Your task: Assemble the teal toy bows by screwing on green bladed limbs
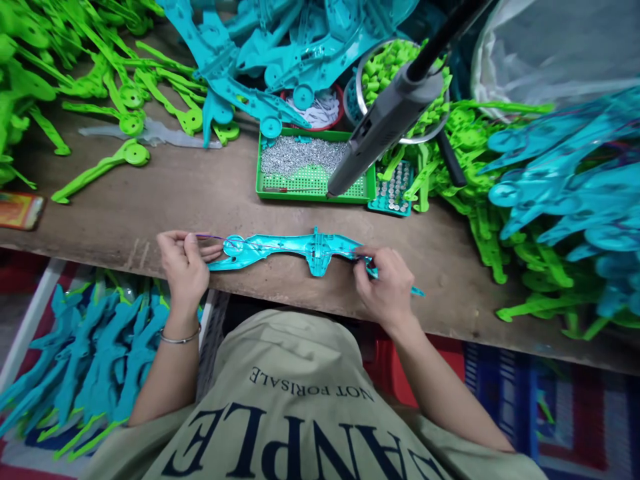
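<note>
A long turquoise plastic part [285, 247] lies lengthwise near the front edge of the wooden table, its ribbed inner side facing up. Thin purple wires [215, 237] run along it and past its left end. My left hand [186, 267] is at that end, with the wires pinched between thumb and fingers. At the right end, my right hand [384, 280] has its fingers closed on the wires beside the part; the fingertips partly hide what they hold.
A grey power screwdriver [385, 130] hangs over a green tray [317, 193] of screws. Bowls of small parts stand behind. Green pieces [30, 87] pile up left, turquoise and green pieces [575, 180] right. More turquoise parts [95, 353] lie below the table at left.
</note>
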`<action>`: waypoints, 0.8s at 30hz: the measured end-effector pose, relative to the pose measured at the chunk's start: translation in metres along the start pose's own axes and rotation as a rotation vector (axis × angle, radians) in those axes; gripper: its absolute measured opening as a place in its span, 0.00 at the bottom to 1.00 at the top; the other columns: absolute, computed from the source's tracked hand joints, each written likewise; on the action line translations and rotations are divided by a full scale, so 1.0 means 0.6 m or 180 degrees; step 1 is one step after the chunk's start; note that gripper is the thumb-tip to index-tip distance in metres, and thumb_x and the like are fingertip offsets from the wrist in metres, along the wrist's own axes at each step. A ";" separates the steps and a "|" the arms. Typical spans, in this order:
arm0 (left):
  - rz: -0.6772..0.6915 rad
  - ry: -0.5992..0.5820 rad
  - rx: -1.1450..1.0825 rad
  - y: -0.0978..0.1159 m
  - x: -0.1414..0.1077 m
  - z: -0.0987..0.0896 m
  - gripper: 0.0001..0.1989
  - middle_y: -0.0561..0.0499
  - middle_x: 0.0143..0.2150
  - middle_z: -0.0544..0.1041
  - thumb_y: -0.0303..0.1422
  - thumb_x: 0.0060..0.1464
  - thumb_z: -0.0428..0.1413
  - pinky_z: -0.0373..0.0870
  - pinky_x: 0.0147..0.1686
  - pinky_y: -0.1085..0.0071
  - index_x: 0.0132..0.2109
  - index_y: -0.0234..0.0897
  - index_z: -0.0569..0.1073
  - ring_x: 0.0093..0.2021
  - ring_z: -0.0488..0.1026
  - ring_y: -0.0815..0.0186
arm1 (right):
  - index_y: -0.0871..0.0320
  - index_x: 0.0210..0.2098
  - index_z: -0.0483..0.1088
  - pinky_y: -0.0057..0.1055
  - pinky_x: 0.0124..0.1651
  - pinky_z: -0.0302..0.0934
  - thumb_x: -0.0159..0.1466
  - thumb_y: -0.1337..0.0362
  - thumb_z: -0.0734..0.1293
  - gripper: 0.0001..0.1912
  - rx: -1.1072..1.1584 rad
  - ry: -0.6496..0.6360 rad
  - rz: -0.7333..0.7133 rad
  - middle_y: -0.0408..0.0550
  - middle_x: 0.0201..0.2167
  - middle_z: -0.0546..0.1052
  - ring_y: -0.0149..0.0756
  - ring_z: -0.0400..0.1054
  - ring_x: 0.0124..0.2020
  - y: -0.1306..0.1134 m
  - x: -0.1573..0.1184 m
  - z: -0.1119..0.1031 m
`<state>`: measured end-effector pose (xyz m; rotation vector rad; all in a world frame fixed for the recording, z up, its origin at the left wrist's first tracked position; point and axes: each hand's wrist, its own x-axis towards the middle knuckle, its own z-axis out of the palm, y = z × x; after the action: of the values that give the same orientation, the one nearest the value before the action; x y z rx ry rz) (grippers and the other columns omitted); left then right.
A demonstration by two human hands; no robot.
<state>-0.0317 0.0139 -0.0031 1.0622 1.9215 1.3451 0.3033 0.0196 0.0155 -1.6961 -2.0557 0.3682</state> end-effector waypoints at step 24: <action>-0.0426 -0.0590 -0.0659 0.013 -0.028 0.016 0.23 0.54 0.33 0.73 0.54 0.57 0.60 0.74 0.33 0.73 0.38 0.38 0.68 0.30 0.74 0.72 | 0.41 0.49 0.81 0.53 0.26 0.61 0.54 0.42 0.67 0.26 -0.0698 -0.0521 -0.0211 0.60 0.37 0.78 0.62 0.75 0.34 0.155 -0.006 -0.062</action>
<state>-0.0128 0.0059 0.0011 0.9064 1.6490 1.2908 0.4015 0.0326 0.0028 -1.7679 -2.3393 0.2764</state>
